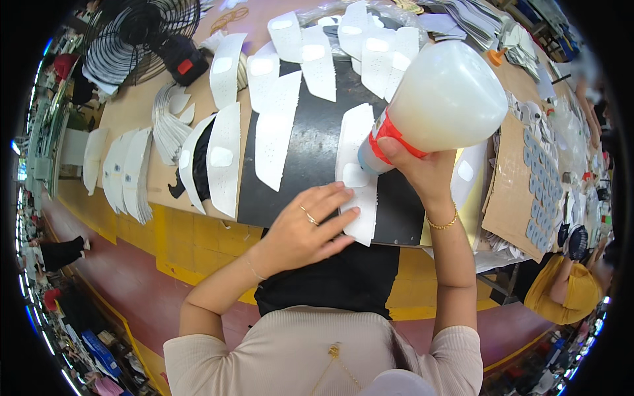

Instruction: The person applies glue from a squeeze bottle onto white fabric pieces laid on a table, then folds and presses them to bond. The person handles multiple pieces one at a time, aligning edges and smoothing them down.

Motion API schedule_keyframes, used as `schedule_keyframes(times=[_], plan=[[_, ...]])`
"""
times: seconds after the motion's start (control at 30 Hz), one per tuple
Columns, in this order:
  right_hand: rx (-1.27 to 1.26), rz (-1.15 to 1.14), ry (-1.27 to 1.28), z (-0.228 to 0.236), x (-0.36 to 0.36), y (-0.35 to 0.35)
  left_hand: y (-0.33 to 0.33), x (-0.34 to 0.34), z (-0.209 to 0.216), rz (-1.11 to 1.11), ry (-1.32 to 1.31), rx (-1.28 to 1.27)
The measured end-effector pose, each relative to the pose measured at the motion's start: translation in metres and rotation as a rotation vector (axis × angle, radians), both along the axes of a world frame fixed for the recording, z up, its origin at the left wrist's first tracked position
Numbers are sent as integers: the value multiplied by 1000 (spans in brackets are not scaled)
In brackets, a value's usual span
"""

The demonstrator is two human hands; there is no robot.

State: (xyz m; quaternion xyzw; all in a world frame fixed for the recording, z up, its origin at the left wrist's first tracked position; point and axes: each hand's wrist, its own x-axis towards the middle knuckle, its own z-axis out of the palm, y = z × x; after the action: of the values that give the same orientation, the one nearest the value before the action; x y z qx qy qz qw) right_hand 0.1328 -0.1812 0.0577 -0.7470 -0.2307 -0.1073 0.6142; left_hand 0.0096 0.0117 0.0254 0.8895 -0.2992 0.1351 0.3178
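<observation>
A perforated white panel point(357, 136) with a smooth oval patch on it lies on a black board point(312, 158) before me. My left hand point(310, 221) rests at its left edge, fingers stretched out, the fingertips touching the panel. Tilted over the same panel is a large translucent bottle point(456, 92) with red tape round its neck. My right hand point(419, 168) is closed around that taped neck, and the bottle's narrow end points down toward the oval patch. Whether its tip touches the patch I cannot tell.
Several similar white panels point(278, 129) lie left of and beyond this one. Stacked panels point(137, 173) stand at the table's left, near a black fan point(142, 30). To the right leans cardboard point(512, 178) bearing grey oval pieces point(540, 191). Another person point(564, 289) is at the far right.
</observation>
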Motion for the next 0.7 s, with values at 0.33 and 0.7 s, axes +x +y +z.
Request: schedule_keyframes(times=[0.33, 0.7], plan=[[-155, 0, -120, -16, -10, 13, -8, -5, -26, 48, -130, 43], [-223, 54, -150, -26, -12, -15, -8, -8, -32, 73, -163, -18]])
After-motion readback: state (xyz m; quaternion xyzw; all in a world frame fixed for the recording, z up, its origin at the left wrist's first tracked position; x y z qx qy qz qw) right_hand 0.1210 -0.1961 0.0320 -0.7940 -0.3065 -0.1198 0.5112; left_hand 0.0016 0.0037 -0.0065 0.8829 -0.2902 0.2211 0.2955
